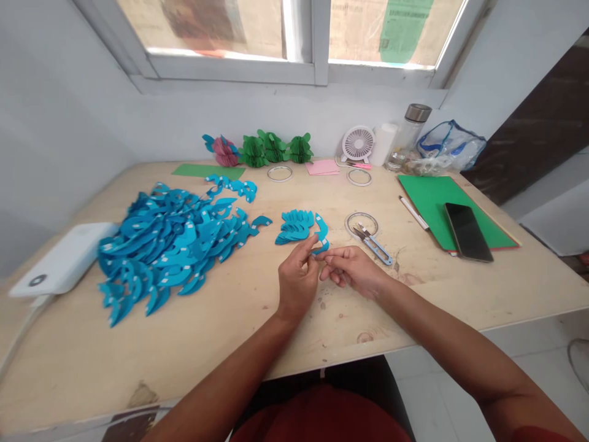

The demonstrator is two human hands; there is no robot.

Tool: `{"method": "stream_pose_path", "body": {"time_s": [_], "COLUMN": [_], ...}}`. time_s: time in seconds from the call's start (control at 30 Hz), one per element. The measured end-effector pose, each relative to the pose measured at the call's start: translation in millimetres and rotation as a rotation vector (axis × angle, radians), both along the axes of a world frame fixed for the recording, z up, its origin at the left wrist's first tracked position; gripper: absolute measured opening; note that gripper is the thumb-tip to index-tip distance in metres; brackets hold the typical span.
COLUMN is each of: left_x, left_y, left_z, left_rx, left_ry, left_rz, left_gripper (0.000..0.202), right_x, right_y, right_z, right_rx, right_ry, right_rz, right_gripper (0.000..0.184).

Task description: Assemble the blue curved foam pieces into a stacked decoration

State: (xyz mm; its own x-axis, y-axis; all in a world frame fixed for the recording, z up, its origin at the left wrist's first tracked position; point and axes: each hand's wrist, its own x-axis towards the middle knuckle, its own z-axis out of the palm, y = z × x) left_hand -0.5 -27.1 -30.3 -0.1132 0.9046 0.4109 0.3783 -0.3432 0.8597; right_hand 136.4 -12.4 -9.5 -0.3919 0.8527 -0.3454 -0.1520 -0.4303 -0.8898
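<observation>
My left hand (297, 279) and my right hand (352, 270) meet over the middle of the wooden table (230, 344). Together they pinch a curved blue paper piece (321, 234) that sticks up between the fingertips. Just beyond the hands lies a small stack of blue pieces (294, 226). A large heap of the same blue pieces (175, 236) covers the table's left side. Small thread snips (373, 242) and a tape roll (361, 222) rest right of the held piece.
Green paper shapes (275, 148) and a pink-and-blue one (223, 150) stand at the back wall, beside a small white fan (358, 143) and a bottle (409, 135). A phone (468, 231) lies on green card (437, 202). A white device (59, 258) sits far left.
</observation>
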Motion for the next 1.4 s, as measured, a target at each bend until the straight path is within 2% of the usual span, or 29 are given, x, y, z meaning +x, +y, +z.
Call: {"method": "stream_pose_path", "body": {"time_s": [0.17, 0.37, 0.57, 0.8, 1.13, 1.4], "left_x": [-3, 2, 5, 5, -4, -8], "left_y": [3, -3, -7, -7, 3, 6], "left_z": [3.5, 11.4, 13.7, 10.9, 15.5, 10.0], "left_rx": [-0.048, -0.078, -0.102, -0.141, -0.243, -0.264], "left_ry": [-0.081, -0.113, -0.107, -0.249, -0.442, -0.396], "left_rz": [0.027, -0.083, -0.138, -0.223, -0.156, -0.219], "left_gripper": [0.043, 0.046, 0.055, 0.057, 0.024, 0.025], "right_x": [2, 4, 5, 9, 7, 7], "right_y": [3, 8, 8, 11, 8, 9], "right_z": [-2.1, 2.1, 0.5, -3.2, 3.5, -5.2], "right_rx": [0.071, 0.286, 0.350, 0.385, 0.350, 0.436], "right_ry": [-0.089, -0.224, -0.255, -0.327, -0.330, -0.360], "right_rz": [-0.084, -0.241, -0.278, -0.289, -0.273, -0.209], "right_gripper": [0.027, 0.025, 0.020, 0.021, 0.023, 0.023]}}
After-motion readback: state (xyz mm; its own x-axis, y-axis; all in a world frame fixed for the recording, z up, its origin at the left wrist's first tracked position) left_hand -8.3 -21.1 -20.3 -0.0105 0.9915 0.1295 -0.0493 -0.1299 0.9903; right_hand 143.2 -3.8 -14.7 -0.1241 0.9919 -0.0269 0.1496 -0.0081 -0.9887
